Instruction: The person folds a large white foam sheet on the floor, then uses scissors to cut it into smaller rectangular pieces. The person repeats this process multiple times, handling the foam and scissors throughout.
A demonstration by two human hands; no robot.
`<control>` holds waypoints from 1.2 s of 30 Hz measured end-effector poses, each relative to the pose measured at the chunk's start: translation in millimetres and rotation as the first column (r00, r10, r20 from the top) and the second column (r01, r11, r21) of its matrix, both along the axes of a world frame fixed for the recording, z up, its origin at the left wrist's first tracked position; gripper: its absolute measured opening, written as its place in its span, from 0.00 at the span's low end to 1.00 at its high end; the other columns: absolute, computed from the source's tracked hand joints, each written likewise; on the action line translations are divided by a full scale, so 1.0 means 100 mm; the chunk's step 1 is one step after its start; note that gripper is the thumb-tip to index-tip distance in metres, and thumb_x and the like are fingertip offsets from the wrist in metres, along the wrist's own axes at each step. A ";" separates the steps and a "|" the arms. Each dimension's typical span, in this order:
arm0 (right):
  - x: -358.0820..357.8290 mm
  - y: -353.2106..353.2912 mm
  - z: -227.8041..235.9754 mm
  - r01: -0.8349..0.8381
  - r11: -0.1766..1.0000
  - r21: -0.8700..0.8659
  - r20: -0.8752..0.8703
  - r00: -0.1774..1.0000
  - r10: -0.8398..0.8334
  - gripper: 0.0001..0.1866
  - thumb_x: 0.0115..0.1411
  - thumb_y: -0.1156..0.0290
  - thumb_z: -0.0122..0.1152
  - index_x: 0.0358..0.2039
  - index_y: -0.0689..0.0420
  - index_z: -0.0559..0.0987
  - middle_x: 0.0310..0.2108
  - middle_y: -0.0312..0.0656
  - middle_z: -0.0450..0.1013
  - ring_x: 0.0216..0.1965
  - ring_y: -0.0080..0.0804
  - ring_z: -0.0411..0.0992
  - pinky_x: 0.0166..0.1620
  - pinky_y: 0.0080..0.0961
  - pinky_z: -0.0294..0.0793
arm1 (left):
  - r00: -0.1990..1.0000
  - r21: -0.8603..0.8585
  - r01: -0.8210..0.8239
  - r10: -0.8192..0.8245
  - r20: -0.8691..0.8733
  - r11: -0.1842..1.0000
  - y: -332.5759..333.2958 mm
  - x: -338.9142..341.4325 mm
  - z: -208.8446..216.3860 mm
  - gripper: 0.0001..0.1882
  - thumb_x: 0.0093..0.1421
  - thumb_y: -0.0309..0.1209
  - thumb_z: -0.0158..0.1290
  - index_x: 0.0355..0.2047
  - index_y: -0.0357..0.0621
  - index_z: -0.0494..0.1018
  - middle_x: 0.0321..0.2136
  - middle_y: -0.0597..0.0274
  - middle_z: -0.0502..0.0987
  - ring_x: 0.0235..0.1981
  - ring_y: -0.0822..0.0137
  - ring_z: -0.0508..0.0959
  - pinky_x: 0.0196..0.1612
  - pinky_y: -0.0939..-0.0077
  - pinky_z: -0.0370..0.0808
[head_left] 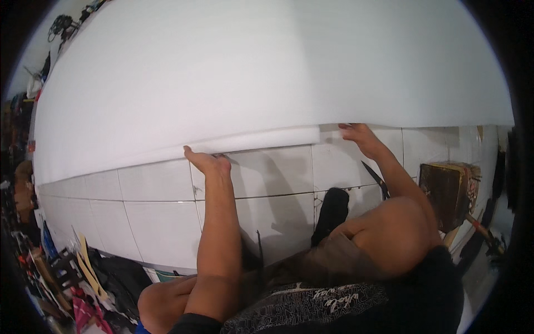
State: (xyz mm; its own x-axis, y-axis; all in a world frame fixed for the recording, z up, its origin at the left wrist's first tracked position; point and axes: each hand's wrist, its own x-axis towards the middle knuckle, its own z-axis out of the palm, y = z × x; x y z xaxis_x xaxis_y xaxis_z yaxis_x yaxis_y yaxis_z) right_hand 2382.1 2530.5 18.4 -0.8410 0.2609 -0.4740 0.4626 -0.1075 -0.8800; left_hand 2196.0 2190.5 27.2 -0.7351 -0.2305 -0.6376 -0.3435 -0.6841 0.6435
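A very large white sheet (183,67) of smooth, thin material stretches over the tiled floor in front of me. Along its near edge lies a long white roll (278,138), whose right end shows beneath the sheet's border. My left hand (208,162) grips this roll, thumb on top and the other fingers hidden below. Further right, past the roll's end, my right hand (361,139) is at the sheet's edge with its fingers curled and their tips partly covered. Black scissors (376,177) lie on the tiles near my right forearm.
White tiles (161,222) run between the sheet and my bent legs. My dark-covered foot (334,209) rests there. A worn brown box-like block (442,195) stands at right, with a wooden-handled tool (483,229) beside it. Clutter, including a black bag (119,278), fills the lower left.
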 end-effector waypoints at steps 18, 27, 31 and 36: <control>0.43 -0.06 -0.48 0.643 0.758 0.110 0.132 0.747 -0.652 0.23 0.55 0.53 0.66 0.32 0.61 0.70 0.25 0.39 0.70 0.24 0.24 0.71 0.22 0.19 0.67 | 0.998 -0.109 -0.006 0.013 0.059 0.994 -0.15 -0.24 -0.31 0.31 0.67 0.40 0.34 0.63 0.27 0.47 0.65 0.47 0.53 0.64 0.50 0.58 0.66 0.55 0.52; 0.47 0.00 -0.23 0.261 0.937 0.232 0.483 0.805 -0.344 0.31 0.54 0.38 0.58 0.23 0.59 0.73 0.18 0.39 0.70 0.25 0.30 0.75 0.23 0.25 0.70 | 0.986 -0.237 0.143 -0.119 0.113 0.961 -0.03 -0.03 -0.10 0.34 0.67 0.44 0.37 0.63 0.28 0.48 0.64 0.44 0.53 0.61 0.48 0.61 0.63 0.55 0.60; 0.07 -0.56 0.38 -0.263 0.538 0.801 0.334 0.942 -0.037 0.31 0.54 0.36 0.56 0.30 0.56 0.77 0.29 0.43 0.73 0.33 0.35 0.75 0.34 0.32 0.72 | 0.963 -0.708 0.155 0.054 0.263 0.688 -0.10 0.01 -0.02 0.35 0.65 0.44 0.43 0.62 0.28 0.49 0.64 0.42 0.50 0.64 0.47 0.56 0.64 0.55 0.58; -0.40 -0.85 0.35 -0.021 0.242 0.970 -0.128 0.802 0.583 0.35 0.56 0.38 0.53 0.56 0.50 0.71 0.59 0.49 0.61 0.59 0.50 0.59 0.59 0.48 0.57 | 0.891 -0.980 -0.182 -0.408 -0.200 0.082 -0.12 -0.17 0.03 0.39 0.62 0.42 0.53 0.63 0.28 0.49 0.65 0.41 0.49 0.67 0.46 0.48 0.67 0.56 0.49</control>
State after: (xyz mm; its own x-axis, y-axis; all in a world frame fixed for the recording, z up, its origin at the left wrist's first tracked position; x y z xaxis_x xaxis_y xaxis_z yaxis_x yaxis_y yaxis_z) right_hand 2342.1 2445.5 53.8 -0.9630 -0.0599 0.2627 -0.1518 0.9261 -0.3453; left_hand 2179.2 2178.6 30.4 -0.8782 -0.2991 0.3734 0.0860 0.6691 0.7382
